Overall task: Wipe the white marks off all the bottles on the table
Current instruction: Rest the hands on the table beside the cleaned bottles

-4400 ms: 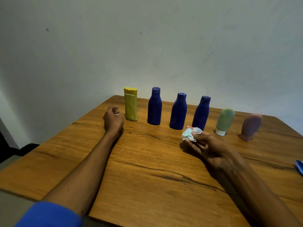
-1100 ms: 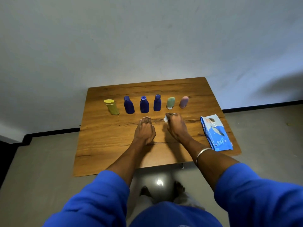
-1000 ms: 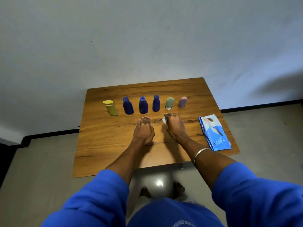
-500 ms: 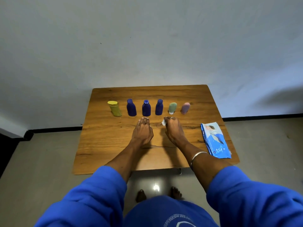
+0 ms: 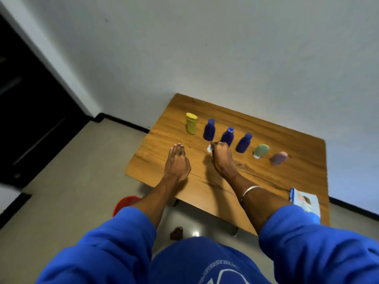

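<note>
A wooden table is seen from above, pushed against a pale wall, with a red bucket on the floor by its near left corner. A blue wipes packet lies at the near right edge, partly hidden by a blue sleeve.

Six bottles are lined up along the far edge, all upright, none touching. From the left: a yellow bottle, then three dark blue ones, then a green tube standing on its white cap, then a pink tube nearest the right edge. Any white marks on them can't be made out, too small and soft.

The left hand is laid flat on the tabletop, fingers straight and together, nothing held, just in front of the gap between the yellow bottle and the first blue one. The right hand is curled around a small white wipe, which pokes out at the fingertips, just in front of the middle blue bottle; whether it touches the bottle can't be told.
</note>
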Demonstrator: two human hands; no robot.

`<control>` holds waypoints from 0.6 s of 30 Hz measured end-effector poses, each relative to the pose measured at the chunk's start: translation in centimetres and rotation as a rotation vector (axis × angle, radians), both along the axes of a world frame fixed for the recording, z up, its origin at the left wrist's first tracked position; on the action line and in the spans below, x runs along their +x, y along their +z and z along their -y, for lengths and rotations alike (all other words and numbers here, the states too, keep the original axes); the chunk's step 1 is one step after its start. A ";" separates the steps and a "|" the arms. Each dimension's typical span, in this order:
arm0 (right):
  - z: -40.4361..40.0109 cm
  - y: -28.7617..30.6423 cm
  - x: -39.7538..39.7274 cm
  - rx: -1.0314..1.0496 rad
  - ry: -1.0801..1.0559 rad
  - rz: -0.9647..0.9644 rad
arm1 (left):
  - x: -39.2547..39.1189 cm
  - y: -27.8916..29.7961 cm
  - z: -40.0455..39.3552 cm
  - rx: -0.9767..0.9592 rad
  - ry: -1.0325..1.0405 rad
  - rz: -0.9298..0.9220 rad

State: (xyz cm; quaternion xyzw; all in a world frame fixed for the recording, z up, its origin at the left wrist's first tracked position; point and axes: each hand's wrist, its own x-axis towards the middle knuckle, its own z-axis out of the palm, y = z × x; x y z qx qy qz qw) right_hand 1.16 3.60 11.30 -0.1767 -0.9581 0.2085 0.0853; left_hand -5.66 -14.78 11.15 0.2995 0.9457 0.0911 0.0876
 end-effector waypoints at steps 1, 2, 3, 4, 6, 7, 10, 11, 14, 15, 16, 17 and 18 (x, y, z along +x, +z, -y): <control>0.7 -0.1 -1.0 0.006 0.056 -0.002 | -0.3 0.0 1.1 0.001 0.047 0.005; 1.5 -0.1 -2.0 0.013 0.103 -0.007 | -0.5 0.1 2.2 0.001 0.088 0.006; 2.5 0.0 -2.9 0.017 0.154 -0.011 | -0.8 0.1 3.4 0.002 0.138 0.001; 3.5 0.0 -3.8 0.019 0.196 -0.014 | -0.9 0.1 4.6 0.000 0.182 -0.002; 5.9 -0.1 -5.3 0.015 0.287 -0.017 | -1.0 -0.1 7.2 0.005 0.284 -0.003; 7.1 -0.2 -5.9 0.012 0.334 -0.022 | -1.0 -0.3 8.4 0.009 0.328 -0.003; 10.9 -0.7 -7.7 0.004 0.489 -0.018 | -0.4 -0.8 12.1 0.019 0.469 -0.004; 12.1 -1.0 -8.3 -0.003 0.526 -0.019 | -0.2 -1.0 13.2 0.016 0.505 -0.002; 15.9 -1.5 -9.9 -0.017 0.622 0.000 | 0.1 -1.3 16.5 0.002 0.605 0.002; 17.3 -1.8 -10.5 -0.018 0.655 0.009 | 0.1 -1.4 17.6 -0.003 0.641 0.011; 18.5 -1.9 -11.0 -0.022 0.681 0.022 | 0.1 -1.4 18.7 -0.012 0.670 0.016; 19.6 -2.0 -11.5 -0.030 0.705 0.029 | 0.1 -1.6 19.6 -0.022 0.695 0.016; 20.9 -2.3 -12.0 -0.033 0.731 0.037 | 0.2 -1.9 20.6 -0.028 0.727 0.021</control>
